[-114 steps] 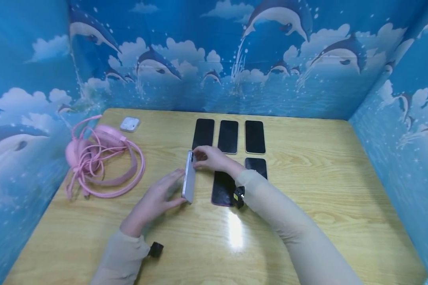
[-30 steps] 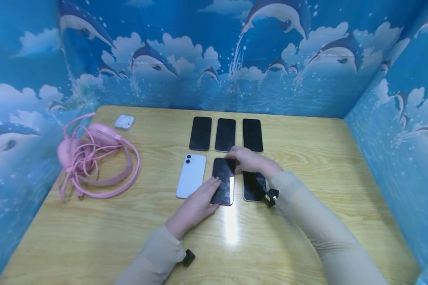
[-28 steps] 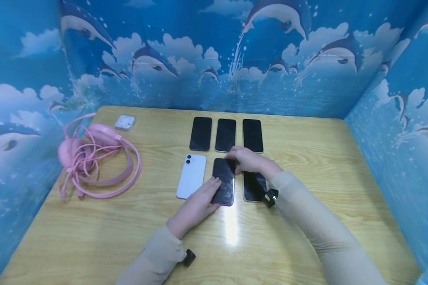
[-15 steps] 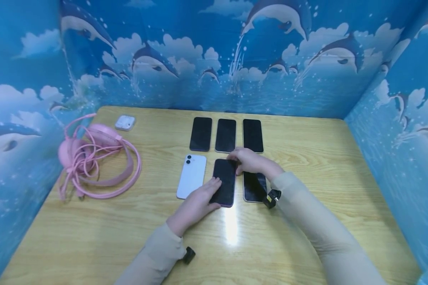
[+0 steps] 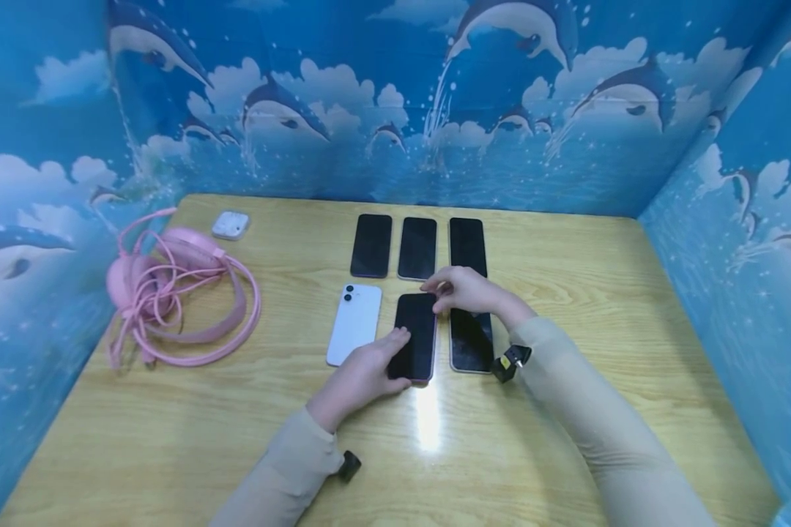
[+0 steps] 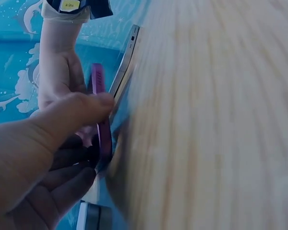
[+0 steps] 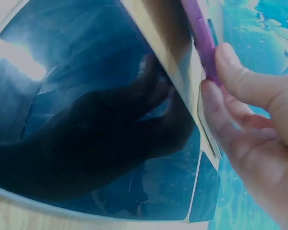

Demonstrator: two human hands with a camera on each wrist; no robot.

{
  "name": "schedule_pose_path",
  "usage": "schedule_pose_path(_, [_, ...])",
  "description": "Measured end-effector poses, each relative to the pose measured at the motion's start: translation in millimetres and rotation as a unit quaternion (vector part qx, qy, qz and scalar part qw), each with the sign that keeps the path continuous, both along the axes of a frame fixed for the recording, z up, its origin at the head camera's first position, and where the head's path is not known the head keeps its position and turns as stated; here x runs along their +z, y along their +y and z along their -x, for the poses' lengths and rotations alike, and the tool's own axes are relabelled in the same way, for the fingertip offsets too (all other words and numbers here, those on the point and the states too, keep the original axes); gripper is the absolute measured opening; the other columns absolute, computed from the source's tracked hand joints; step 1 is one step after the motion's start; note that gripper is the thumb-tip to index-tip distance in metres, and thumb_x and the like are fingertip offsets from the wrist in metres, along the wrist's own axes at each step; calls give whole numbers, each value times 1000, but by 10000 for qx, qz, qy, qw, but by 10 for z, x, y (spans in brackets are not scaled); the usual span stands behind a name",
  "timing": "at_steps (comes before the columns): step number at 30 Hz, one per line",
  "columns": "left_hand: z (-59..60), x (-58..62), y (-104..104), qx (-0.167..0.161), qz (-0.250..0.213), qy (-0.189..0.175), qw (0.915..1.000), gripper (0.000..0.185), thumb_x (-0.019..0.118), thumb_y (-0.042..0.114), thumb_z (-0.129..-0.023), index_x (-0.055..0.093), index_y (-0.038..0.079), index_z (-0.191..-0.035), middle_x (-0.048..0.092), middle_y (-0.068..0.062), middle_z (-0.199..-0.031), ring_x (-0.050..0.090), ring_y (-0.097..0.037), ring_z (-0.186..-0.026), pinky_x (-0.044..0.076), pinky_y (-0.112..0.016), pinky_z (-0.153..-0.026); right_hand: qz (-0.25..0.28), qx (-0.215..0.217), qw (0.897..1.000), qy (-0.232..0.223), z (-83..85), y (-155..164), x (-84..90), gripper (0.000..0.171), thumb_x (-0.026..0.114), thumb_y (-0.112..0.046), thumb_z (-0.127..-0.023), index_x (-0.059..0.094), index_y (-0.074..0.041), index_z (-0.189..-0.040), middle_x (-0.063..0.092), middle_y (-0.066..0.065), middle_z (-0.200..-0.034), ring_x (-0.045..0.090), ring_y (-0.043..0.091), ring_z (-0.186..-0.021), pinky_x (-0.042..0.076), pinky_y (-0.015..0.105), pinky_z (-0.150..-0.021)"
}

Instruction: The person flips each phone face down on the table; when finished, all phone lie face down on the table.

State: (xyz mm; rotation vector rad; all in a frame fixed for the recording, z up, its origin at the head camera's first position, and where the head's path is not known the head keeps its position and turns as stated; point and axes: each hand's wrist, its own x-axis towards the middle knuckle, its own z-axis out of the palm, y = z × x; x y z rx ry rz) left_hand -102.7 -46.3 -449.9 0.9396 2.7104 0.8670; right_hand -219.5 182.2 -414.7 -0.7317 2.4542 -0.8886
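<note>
A smartphone with a dark screen (image 5: 417,340) and a purple edge (image 6: 104,136) is held by both hands, screen up. My left hand (image 5: 362,369) pinches its near left side, with the thumb on the near edge and fingertips at the left. At the far right corner my right hand (image 5: 468,289) pinches the purple frame (image 7: 201,38) between thumb and fingers. In the left wrist view the phone's near edge stands a little off the tabletop. To its left lies a white smartphone (image 5: 356,322), camera side up. A black-screened phone (image 5: 471,344) lies right, partly under my right hand.
Behind these, a row of three dark phones lies screen up: left (image 5: 371,245), middle (image 5: 417,247) and right (image 5: 468,241). Pink headphones (image 5: 194,249) with a tangled cable and a small white case (image 5: 231,225) sit at the left. A dolphin-print curtain (image 5: 382,168) borders the wooden table.
Earlier both hands held the white phone on edge; it now lies flat. The hands have moved right to the purple-edged phone, which has lately tilted a little, and its screen glare is gone.
</note>
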Motion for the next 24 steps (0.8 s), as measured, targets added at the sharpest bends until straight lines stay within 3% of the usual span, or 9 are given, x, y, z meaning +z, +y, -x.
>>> schedule_pose_path(5, [23,-1,-25,12,-141,39,9999,79,81,26,-77,43,-6,-139,44,-20,-142,46,-29,-128,42,-36,-104,528,-70,9982,-291,20,42,13,41,72,2,-81,63,1,-121,64,15,-118,64,21,-96,56,31,-83])
schedule_pose_path(10, [38,-8,-37,17,-206,80,9998,81,81,29,-76,43,-5,-139,47,-20,-139,49,-29,-125,41,-36,-105,837,-218,9958,-309,34,54,-45,38,71,-1,-84,63,-2,-121,64,15,-116,64,18,-95,56,29,-81])
schedule_pose_path(18, [48,-25,-36,62,-549,62,9985,86,80,30,-76,39,-6,-141,45,-22,-141,48,-31,-126,40,-38,-106,990,-672,9924,-273,4,-28,15,35,73,-12,-85,67,-10,-119,67,6,-103,61,18,-91,54,34,-82])
schedule_pose_path(24, [46,-19,-54,157,-575,-139,9981,86,80,30,-75,38,-4,-142,42,-20,-143,45,-30,-128,38,-38,-107,1202,-739,9899,-117,-23,-72,-12,35,73,-18,-84,69,-11,-118,66,6,-113,61,18,-100,53,36,-87])
